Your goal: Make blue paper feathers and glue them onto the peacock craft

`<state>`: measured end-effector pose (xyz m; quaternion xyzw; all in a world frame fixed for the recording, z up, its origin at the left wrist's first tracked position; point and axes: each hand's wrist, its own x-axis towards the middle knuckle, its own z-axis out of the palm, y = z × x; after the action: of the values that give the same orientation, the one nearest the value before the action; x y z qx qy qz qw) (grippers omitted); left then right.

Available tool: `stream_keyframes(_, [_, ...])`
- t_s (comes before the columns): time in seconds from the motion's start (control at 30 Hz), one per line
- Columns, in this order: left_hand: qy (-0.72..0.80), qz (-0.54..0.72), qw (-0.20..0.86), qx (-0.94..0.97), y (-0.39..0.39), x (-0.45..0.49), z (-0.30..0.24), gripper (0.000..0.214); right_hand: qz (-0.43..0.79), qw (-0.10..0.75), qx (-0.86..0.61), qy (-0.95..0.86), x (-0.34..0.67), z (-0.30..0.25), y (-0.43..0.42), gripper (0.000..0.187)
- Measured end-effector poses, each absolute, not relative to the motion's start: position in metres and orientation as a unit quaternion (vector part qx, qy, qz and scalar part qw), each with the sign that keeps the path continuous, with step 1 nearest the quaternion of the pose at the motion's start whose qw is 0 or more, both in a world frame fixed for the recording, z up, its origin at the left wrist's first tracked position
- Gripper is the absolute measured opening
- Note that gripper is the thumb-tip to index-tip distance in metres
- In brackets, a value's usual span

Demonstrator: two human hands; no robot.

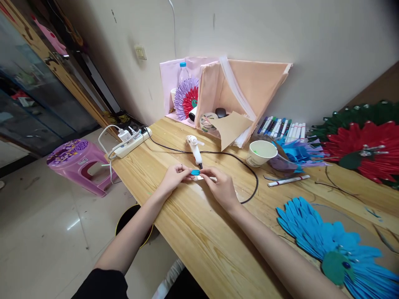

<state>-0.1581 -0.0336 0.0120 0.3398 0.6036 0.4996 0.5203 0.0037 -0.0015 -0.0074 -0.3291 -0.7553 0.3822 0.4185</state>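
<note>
Between the fingertips of my left hand [175, 178] and my right hand [220, 186] is a small folded blue paper piece [195, 172]. Both hands pinch it, one at each end, just above the wooden table [187, 232]. Right behind it lies a white hot glue gun [195, 149], its dark tip pointing toward my hands. Something white and flat shows under the blue piece, partly hidden by my fingers. To the right, a blue feathered paper bird [336, 249] with a green head lies on brown cardboard.
A black cable [230, 154] loops around my right hand's side, running from a power strip [132, 143]. A paper cup [262, 153], markers [280, 128], a red and green paper bird [364, 149] and pink fabric boxes [243, 83] stand behind. A pink stool [77, 166] is left.
</note>
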Motion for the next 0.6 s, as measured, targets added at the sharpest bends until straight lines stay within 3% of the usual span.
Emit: stream_keyframes(0.6, [0.594, 0.499, 0.514, 0.365, -0.0359, -0.1584, 0.0084, 0.026, 0.289, 0.405, -0.333, -0.801, 0.0040, -0.0105, 0.0022, 0.010])
